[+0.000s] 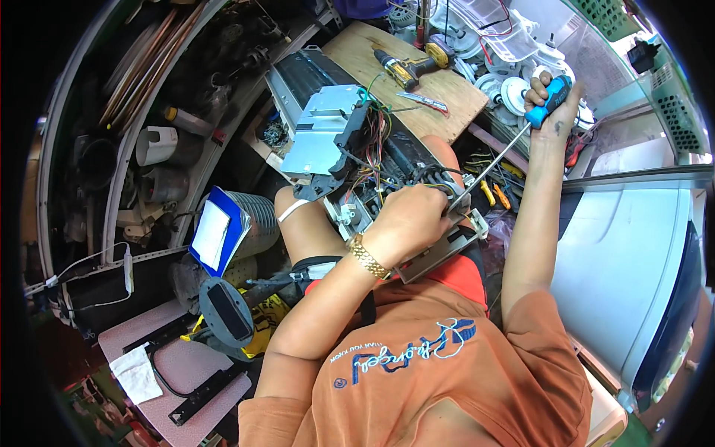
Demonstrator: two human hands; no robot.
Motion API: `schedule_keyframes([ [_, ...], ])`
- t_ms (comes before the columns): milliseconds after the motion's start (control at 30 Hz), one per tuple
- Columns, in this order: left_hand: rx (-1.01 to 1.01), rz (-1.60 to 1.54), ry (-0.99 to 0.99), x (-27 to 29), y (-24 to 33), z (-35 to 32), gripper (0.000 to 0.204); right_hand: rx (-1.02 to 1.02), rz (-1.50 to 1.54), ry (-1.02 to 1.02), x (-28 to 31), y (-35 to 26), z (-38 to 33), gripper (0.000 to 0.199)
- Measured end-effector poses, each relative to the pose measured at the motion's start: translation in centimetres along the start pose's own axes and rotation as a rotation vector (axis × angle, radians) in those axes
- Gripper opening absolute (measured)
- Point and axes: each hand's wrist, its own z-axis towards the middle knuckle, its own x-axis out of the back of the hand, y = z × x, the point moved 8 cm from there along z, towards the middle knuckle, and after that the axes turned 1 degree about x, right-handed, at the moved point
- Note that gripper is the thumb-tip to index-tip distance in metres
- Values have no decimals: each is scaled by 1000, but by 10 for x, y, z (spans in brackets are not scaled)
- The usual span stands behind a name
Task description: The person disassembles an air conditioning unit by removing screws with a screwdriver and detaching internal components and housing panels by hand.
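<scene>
A screwdriver with a blue and black handle (pixel 548 103) is gripped in my right hand (pixel 562 119), raised at the upper right. Its long metal shaft slants down to the left, ending beside my left hand (pixel 415 223). That left hand, with a gold watch at the wrist, is closed over the near end of a long dark appliance chassis (pixel 406 153) resting across my lap; what its fingers hold is hidden. Bundles of coloured wires (pixel 376 127) spill over the chassis beside a light blue-grey metal box (pixel 320 134). The screwdriver's tip is hidden near my left fingers.
On a wooden board (pixel 357 52) beyond lie a yellow-black cordless drill (pixel 410 67) and a utility knife (pixel 423 102). Orange-handled pliers (pixel 500 196) lie below my right forearm. Shelves (pixel 112 149) line the left; a large white casing (pixel 625 253) stands right. White plastic parts (pixel 514 93) fill the back right.
</scene>
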Motion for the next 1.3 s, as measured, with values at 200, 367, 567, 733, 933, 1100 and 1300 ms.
schedule_keyframes([
  [200,-92,-106,5,0,-8,-1,22,120,-525,337,-48,-9,-11,42],
  [367,-80,-104,101,0,-8,-2,18,199,-334,-82,-144,-40,-35,50],
  [567,-81,-103,184,-3,-2,-7,18,204,-489,-297,-285,-98,-79,50],
  [733,-98,29,242,-9,5,-5,20,585,-830,-236,-344,-78,-105,54],
  [933,-197,299,192,-20,10,5,21,606,-859,-227,-363,-78,-119,52],
  [1100,-103,382,61,-20,15,13,21,512,-901,-414,-373,-62,-125,56],
  [1300,-264,479,171,-11,31,-1,14,534,-928,-315,-372,-51,-125,65],
])
